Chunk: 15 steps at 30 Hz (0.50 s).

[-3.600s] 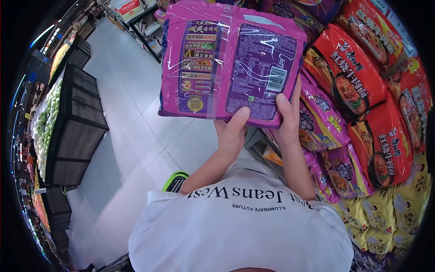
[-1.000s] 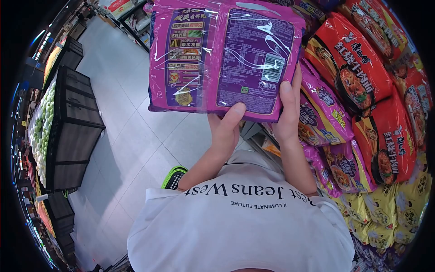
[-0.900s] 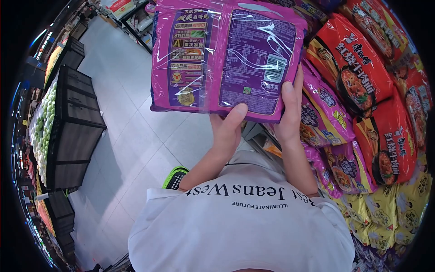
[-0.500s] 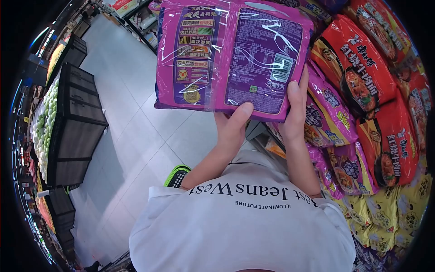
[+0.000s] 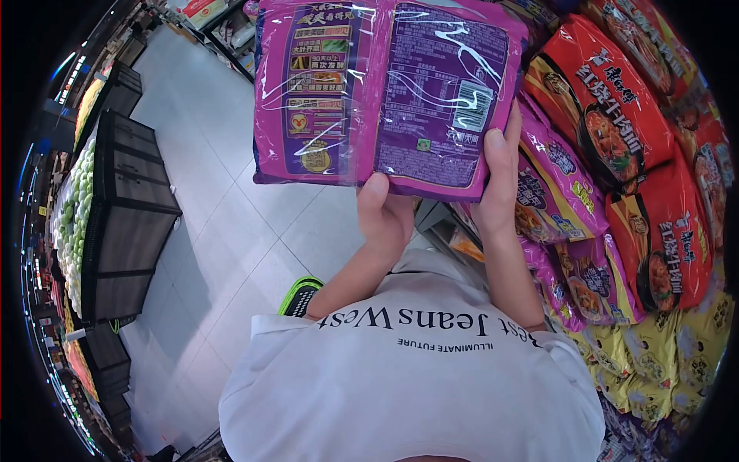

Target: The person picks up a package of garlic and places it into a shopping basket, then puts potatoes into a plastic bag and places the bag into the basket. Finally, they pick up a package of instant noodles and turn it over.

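Observation:
A purple multi-pack of instant noodles point(image 5: 369, 100) is held up in front of me in both hands. Its back faces me, with printed panels, small text and a barcode at the right. My left hand point(image 5: 382, 215) grips the lower edge near the middle, thumb on the front and fingers behind it. At the lower right corner, my right hand point(image 5: 500, 165) is closed on the pack with its thumb along the side. The fingers behind the pack are mostly hidden.
To my right are stacked purple noodle packs point(image 5: 558, 185), red noodle packs point(image 5: 604, 108) and yellow packs point(image 5: 647, 354). A dark produce stand point(image 5: 127, 215) with green and white produce point(image 5: 75, 223) stands to the left across the tiled floor point(image 5: 223, 200).
The pack has shifted slightly left and up in view, still in both hands. My left thumb has slid left and down to the pack's lower edge.

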Available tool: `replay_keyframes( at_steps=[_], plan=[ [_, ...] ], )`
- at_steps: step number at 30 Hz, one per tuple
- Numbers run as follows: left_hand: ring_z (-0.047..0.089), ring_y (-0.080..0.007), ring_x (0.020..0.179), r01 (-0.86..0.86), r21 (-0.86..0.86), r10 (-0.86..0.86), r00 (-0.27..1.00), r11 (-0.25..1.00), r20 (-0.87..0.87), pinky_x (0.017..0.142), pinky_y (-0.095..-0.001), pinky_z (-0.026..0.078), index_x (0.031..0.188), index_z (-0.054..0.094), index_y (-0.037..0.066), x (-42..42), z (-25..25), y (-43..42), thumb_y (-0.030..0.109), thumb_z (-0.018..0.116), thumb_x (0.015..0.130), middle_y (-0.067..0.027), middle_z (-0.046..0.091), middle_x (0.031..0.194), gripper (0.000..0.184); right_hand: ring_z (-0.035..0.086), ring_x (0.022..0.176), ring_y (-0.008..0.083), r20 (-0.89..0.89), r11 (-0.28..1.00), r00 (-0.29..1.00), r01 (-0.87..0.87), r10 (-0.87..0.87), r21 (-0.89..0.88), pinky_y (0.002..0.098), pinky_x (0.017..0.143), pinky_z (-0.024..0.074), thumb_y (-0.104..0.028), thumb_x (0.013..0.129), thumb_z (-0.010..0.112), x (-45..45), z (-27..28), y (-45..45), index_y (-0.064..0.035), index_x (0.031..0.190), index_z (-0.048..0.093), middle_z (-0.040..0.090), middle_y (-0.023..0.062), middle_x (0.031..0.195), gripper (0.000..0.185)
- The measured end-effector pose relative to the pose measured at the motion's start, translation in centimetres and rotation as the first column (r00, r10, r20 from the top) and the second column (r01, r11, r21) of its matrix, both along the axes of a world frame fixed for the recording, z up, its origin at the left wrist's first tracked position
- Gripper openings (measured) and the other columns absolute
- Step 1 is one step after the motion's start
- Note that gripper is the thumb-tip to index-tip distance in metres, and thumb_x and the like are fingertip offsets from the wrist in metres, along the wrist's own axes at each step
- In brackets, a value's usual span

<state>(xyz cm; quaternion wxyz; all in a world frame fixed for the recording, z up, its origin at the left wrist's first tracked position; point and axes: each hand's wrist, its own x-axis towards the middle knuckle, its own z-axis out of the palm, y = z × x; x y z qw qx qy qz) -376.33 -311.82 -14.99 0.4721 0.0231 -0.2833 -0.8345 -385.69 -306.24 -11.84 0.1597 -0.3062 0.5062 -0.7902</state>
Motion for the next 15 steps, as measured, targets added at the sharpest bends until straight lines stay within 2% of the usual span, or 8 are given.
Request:
replay_keyframes(
  at_steps=[6,15],
  plan=[
    [0.045,-0.0210,0.112,0.010,0.035,-0.011,0.999,0.999,0.031,0.093,-0.0375,0.035,0.126,0.037,0.003,0.20,0.46,0.04,0.041,0.046,0.082,-0.0081,0.048,0.121,0.058,0.043,0.111,0.0170,0.005,1.000,1.000,-0.018,0.018,0.003,0.0308,0.095,0.0335,-0.028,0.089,0.040,-0.11,-0.03,0.08,-0.0016,0.136,0.017,0.039,0.0106,0.126,0.059],
    [0.045,-0.0210,0.111,0.024,0.074,-0.022,0.999,0.997,-0.030,0.094,-0.0379,0.034,0.125,0.038,0.003,0.13,0.09,-0.06,0.042,0.040,0.086,-0.0086,0.048,0.121,0.054,0.043,0.111,0.0174,-0.019,1.000,1.000,-0.014,0.015,0.012,0.0313,0.094,0.0342,-0.030,0.089,0.041,-0.09,-0.02,0.09,-0.0015,0.136,0.017,0.039,0.0111,0.126,0.060]
  ],
)
